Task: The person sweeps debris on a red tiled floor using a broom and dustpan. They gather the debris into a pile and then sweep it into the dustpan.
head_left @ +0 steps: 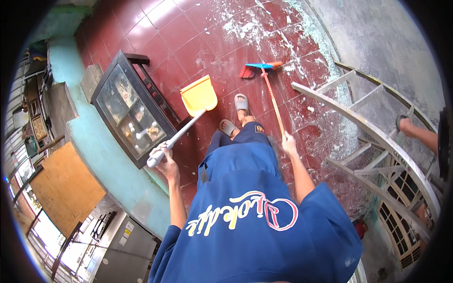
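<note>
My left hand (167, 162) is closed around the grey handle of a long-handled dustpan. The yellow pan (200, 95) of that dustpan is at the floor, left of my sandalled feet. In my right hand (288, 141) is the orange-and-white stick of a broom (270, 89), gripped near its upper part. The broom's blue head (260, 66), with red and orange bristles, rests on the red tiles ahead of my feet, to the right of the dustpan. White debris (255, 26) lies scattered beyond the broom head and along the right wall.
A metal ladder (361, 118) stands on the right, with another person's leg (420, 134) beside it. To the left is a dark glass-fronted cabinet (134, 111) next to a low turquoise wall (106, 151). White chips and powder cover the floor near the grey wall (377, 35).
</note>
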The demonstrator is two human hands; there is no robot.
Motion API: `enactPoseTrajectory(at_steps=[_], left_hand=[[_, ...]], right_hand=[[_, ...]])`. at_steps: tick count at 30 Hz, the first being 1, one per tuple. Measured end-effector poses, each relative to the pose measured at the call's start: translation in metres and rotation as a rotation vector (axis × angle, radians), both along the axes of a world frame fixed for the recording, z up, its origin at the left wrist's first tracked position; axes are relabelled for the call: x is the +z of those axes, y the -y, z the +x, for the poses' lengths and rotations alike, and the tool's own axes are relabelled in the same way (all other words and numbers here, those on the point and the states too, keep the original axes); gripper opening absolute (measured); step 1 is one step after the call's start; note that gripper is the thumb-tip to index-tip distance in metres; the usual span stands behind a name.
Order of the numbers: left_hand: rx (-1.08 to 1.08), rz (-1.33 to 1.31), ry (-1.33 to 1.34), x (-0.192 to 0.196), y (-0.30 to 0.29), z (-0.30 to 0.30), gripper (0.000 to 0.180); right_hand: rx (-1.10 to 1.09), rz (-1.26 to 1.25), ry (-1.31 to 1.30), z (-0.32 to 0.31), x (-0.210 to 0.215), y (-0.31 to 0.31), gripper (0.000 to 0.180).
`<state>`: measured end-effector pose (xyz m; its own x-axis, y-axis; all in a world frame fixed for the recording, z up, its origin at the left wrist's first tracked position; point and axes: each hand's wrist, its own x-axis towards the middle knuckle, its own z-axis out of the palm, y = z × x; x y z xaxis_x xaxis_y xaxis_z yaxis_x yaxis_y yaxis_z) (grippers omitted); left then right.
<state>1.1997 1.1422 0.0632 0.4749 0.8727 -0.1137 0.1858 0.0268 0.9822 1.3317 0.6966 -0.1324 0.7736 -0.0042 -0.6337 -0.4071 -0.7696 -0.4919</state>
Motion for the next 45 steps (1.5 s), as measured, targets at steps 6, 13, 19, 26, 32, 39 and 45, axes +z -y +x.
enactPoseTrajectory(at_steps=[6, 13, 19, 26, 32, 39, 45], left_hand=[[-0.004, 0.040, -0.014, 0.023, -0.051, 0.065, 0.021], [-0.063, 0.076, -0.050, 0.024, -0.101, 0.145, 0.019], [-0.005, 0.088, -0.057, -0.004, -0.142, 0.182, 0.024], [-0.045, -0.051, -0.072, -0.028, -0.189, 0.263, 0.019], [-0.029, -0.038, -0.063, -0.020, -0.208, 0.294, 0.019], [0.007, 0.015, -0.067, 0.031, -0.195, 0.320, 0.018], [-0.058, 0.066, -0.074, 0.035, -0.194, 0.346, 0.017]], right_hand=[[0.224, 0.011, 0.055, 0.231, -0.043, -0.093, 0.036], [0.390, 0.009, 0.246, 0.418, -0.056, -0.215, 0.029], [-0.024, 0.290, -0.214, 0.324, 0.018, -0.154, 0.032], [-0.061, -0.043, -0.124, 0.196, 0.167, -0.053, 0.038], [0.149, -0.040, -0.046, 0.248, 0.094, -0.112, 0.031], [0.132, 0.109, 0.089, 0.465, -0.033, -0.264, 0.027], [0.067, 0.114, 0.098, 0.543, -0.024, -0.258, 0.030]])
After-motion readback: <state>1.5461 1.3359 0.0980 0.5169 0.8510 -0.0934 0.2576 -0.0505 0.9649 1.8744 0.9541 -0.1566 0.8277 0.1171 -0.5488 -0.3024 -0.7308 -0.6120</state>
